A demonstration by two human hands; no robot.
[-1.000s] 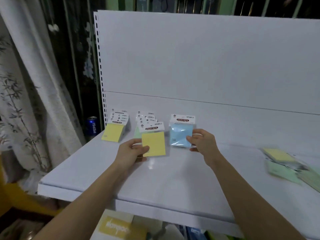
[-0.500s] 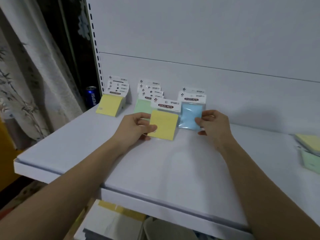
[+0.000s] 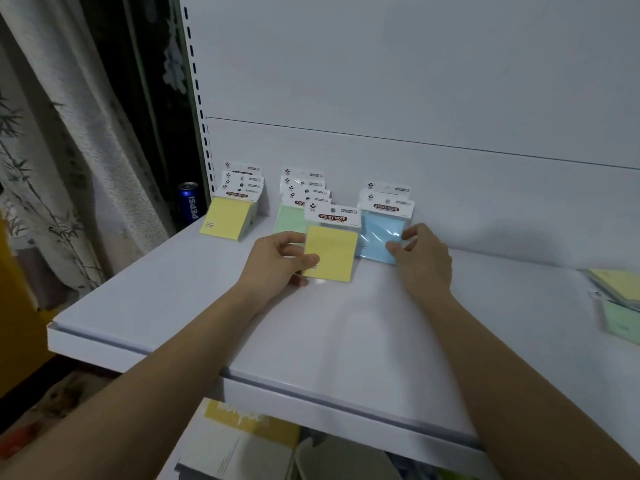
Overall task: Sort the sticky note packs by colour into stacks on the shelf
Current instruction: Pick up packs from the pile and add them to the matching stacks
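Step in hand: placing, as I judge it; each hand carries one pack toward the sorted row at the back of the shelf (image 3: 311, 341), and neither pack is let go yet.
Left hand (image 3: 277, 263): thumb on top and fingers beneath, pinching the lower left corner of a yellow pack (image 3: 330, 252); the pack is tilted up toward the camera, its lower edge at or just above the shelf, which of the two I cannot tell.
Right hand (image 3: 424, 258): fingertips and thumb pinching the right edge of a blue pack (image 3: 379, 239), which sits on the front of the blue stack (image 3: 388, 194).
Yellow pack's place: in front of the green stack (image 3: 294, 211), partly covering it, just beside the blue pack; the yellow stack (image 3: 230, 216) is further left, well apart from it.
Next move, left: likely a carry leftward past the green stack, then setting the pack down flat on the yellow stack, label end to the rear like the others.
Next move, right: probably only squaring the blue pack on its stack and letting go.
Unsorted packs (image 3: 618, 299): yellow and green ones lie loose at the far right of the shelf, well apart from both hands.
Back row: three stacks leaning against the back panel (image 3: 415, 81), yellow, green, blue from left to right.
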